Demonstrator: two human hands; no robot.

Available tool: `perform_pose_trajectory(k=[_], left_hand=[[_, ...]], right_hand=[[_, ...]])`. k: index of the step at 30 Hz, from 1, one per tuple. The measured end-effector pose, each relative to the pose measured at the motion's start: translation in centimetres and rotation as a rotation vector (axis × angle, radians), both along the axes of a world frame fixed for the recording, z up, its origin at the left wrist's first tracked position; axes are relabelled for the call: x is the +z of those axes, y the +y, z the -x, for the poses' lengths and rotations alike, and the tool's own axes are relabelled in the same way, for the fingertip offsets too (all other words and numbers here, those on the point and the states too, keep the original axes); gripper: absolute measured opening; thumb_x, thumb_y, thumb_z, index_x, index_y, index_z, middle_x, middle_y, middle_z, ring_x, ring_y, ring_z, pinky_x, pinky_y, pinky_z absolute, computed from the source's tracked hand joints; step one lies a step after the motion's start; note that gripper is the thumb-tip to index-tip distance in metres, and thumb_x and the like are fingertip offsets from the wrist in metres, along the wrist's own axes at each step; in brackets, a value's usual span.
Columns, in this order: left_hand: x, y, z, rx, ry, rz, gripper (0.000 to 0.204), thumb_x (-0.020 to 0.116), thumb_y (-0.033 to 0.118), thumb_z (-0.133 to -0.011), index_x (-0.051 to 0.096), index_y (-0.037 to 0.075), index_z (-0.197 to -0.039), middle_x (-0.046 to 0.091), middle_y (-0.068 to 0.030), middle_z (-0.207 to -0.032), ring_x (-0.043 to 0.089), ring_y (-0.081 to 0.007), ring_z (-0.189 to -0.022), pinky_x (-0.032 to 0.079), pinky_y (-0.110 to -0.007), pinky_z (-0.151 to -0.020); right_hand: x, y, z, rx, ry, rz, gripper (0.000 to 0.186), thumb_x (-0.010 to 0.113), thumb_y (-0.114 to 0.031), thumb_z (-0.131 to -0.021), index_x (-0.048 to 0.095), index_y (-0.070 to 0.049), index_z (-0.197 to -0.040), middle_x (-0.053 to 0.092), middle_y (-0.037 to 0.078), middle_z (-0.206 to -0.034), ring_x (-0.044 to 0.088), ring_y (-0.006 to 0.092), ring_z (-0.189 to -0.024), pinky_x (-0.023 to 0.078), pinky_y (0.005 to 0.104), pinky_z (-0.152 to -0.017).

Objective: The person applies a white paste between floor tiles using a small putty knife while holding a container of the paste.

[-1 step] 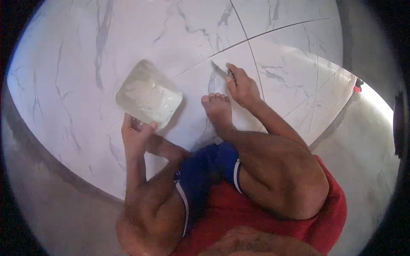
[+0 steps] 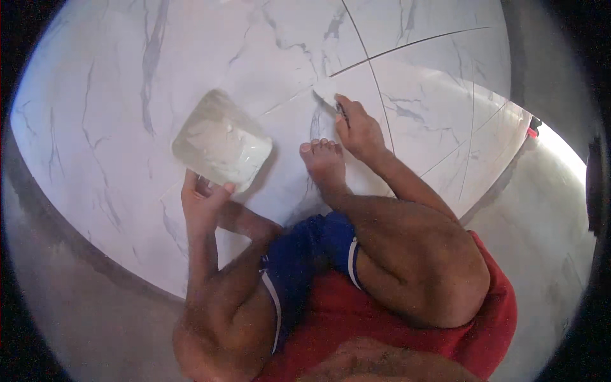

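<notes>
My left hand [image 2: 203,191] grips the lower edge of a translucent off-white square tub [image 2: 219,137] with white paste inside. My right hand [image 2: 359,130] is closed round a metal-bladed scraper [image 2: 324,98], its blade on the marble-patterned white tiles [image 2: 146,76] beside a grout line [image 2: 349,67]. White material shows at the blade along that line, whose left stretch is pale while the rest is dark. My bare foot [image 2: 324,162] rests on the tiles between the tub and my right hand, just below the scraper.
My bent legs [image 2: 420,261] straddle a red cloth or seat [image 2: 331,312] under me. Grey rough floor [image 2: 541,267] surrounds the tiled area. A small red object [image 2: 533,132] lies at the tiles' right edge, and a dark object [image 2: 595,184] stands at the far right.
My right hand and the scraper have shifted slightly left, and more of the grout line by the blade looks white. The tub and my left hand stay where they were.
</notes>
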State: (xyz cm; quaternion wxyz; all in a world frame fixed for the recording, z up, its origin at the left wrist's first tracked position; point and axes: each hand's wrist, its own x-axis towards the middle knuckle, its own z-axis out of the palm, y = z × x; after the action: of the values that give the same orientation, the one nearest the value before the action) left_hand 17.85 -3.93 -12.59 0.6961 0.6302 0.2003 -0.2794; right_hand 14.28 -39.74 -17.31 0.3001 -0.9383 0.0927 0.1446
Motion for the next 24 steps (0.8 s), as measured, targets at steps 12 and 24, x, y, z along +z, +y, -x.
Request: perform_pose_trajectory(k=[12, 24], left_hand=[[-0.5, 0.9, 0.8, -0.006, -0.003, -0.028, 0.076, 0.079, 0.001, -0.075, 0.043, -0.006, -0.142, 0.06, -0.0157, -0.13, 0.058, -0.0222, -0.12, 0.047, -0.035, -0.103], [-0.5, 0.5, 0.6, 0.023, -0.02, -0.048, 0.08, 0.09, 0.018, -0.071, 0.049, -0.004, -0.136, 0.065, -0.012, -0.119, 0.063, -0.0192, -0.106, 0.053, -0.03, -0.089]], right_hand=[[2.2, 0.0, -0.4, 0.18, 0.14, 0.257, 0.044, 0.057, -0.021, -0.097, 0.048, -0.013, -0.139, 0.059, 0.016, -0.1, 0.066, 0.0361, -0.078, 0.057, 0.0473, -0.065], [2.8, -0.2, -1.9, 0.322, 0.147, 0.398, 0.042, 0.055, -0.027, -0.097, 0.054, -0.01, -0.136, 0.064, 0.018, -0.089, 0.07, 0.0332, -0.073, 0.059, 0.0454, -0.063]])
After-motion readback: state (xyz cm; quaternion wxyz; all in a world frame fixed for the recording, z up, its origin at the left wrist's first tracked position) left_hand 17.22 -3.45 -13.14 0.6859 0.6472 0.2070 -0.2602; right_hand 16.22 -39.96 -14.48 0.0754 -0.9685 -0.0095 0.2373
